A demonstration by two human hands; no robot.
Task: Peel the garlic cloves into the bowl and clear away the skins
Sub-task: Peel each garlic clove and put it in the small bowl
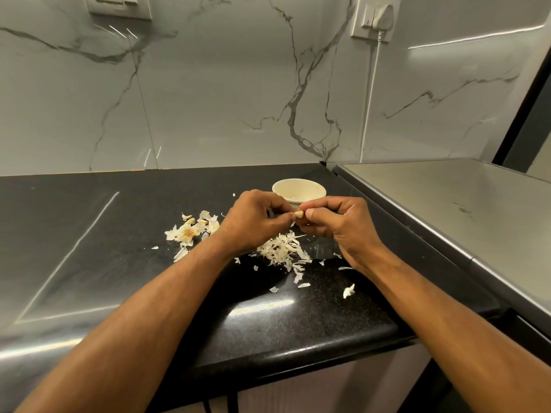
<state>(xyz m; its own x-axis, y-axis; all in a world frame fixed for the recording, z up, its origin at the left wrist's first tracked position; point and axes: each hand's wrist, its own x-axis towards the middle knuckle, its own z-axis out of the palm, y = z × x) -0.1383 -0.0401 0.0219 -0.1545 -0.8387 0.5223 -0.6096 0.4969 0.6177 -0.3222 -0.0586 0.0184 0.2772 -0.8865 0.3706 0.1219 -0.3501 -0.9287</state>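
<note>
Peeling mid-way, skins not yet cleared.
Left to right: spent garlic head on the counter; left hand and right hand both pinching one garlic clove just before the bowl; heap of skins beneath. Judged: partly done, sweeping left. Bowl's contents mostly hidden; clove's peel state unclear.

- Left hand: bare, no glove, no ring or band seen on the fingers that show.
- Right hand: bare too, no ring seen; short, trimmed thumbnail visible.
- Both forearms bare up to the frame edge, no sleeves, cuffs in view.
- Wrists: no watch, bracelet or strap on either.
- Light hair on forearms; no marks or tattoos seen.
</note>
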